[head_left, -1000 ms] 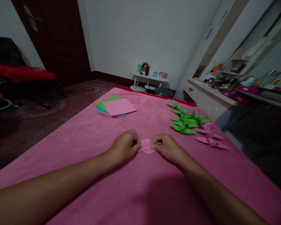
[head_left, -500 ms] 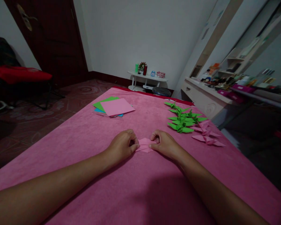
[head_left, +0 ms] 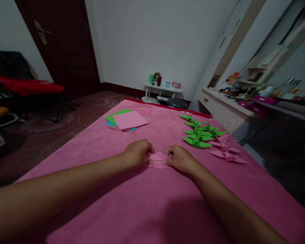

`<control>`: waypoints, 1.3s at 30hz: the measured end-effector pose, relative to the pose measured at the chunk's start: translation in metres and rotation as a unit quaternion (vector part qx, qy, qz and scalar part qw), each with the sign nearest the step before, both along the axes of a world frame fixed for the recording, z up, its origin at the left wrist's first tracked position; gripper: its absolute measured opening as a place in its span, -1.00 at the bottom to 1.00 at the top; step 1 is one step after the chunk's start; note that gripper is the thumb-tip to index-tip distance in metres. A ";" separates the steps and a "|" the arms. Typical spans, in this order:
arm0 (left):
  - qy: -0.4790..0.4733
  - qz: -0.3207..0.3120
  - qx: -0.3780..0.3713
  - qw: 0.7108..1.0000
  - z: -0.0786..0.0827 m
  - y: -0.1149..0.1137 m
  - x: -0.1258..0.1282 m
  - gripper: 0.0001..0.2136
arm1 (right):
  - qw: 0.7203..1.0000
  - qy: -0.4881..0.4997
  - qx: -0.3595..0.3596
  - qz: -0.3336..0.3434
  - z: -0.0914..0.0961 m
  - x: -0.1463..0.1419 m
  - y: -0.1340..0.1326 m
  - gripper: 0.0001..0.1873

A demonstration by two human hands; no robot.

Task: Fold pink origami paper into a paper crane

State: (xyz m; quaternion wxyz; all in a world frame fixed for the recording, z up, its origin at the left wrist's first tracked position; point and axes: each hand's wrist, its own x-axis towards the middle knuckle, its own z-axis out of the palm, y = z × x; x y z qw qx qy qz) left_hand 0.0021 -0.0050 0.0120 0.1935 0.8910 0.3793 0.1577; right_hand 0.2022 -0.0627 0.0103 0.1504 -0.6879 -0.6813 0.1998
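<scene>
A small piece of folded pink origami paper (head_left: 158, 160) lies flat on the pink cloth (head_left: 112, 213) in front of me. My left hand (head_left: 139, 153) pinches its left end, thumb on top and fingers curled. At the right end, my right hand (head_left: 179, 158) holds the paper the same way, its thumb pressing near a crease. Farther right stand several green paper cranes (head_left: 197, 138), with a few pink paper cranes (head_left: 228, 156) beside them. To the far left rests a stack of square paper sheets (head_left: 130, 120), pink on top with green and blue below.
Beyond the cloth's far edge is a low white shelf (head_left: 162, 87) holding small items. A dresser (head_left: 218, 106) crowded with bottles and boxes lines the right side. On the left are a red-seated chair (head_left: 38, 87) and a dark door (head_left: 66, 51).
The view has shifted slightly, so everything sits a little lower and farther right. Both hands keep their pinch on the pink paper; my left fingers have closed in nearer its end.
</scene>
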 end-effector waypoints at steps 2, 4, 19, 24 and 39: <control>0.098 -0.032 -0.025 0.994 0.012 0.007 0.006 -0.76 | 1.000 -0.025 0.006 -0.009 0.002 -0.003 -0.002 -0.84; 0.148 -0.082 -0.036 0.985 0.022 0.012 0.012 -0.84 | 0.998 -0.048 0.019 -0.023 0.004 -0.006 -0.004 -0.85; -0.119 -0.198 -0.092 0.969 0.064 0.074 0.053 -0.70 | 0.910 0.407 0.070 -0.040 -0.009 -0.003 0.007 -0.85; -0.334 -0.123 -0.187 0.916 0.049 0.075 0.056 -0.53 | 0.842 0.520 0.096 -0.103 -0.011 -0.007 0.010 -0.80; -0.537 -0.030 -0.509 0.672 -0.011 0.036 0.050 -0.63 | 0.793 0.583 0.126 -0.122 -0.020 -0.028 0.037 -0.78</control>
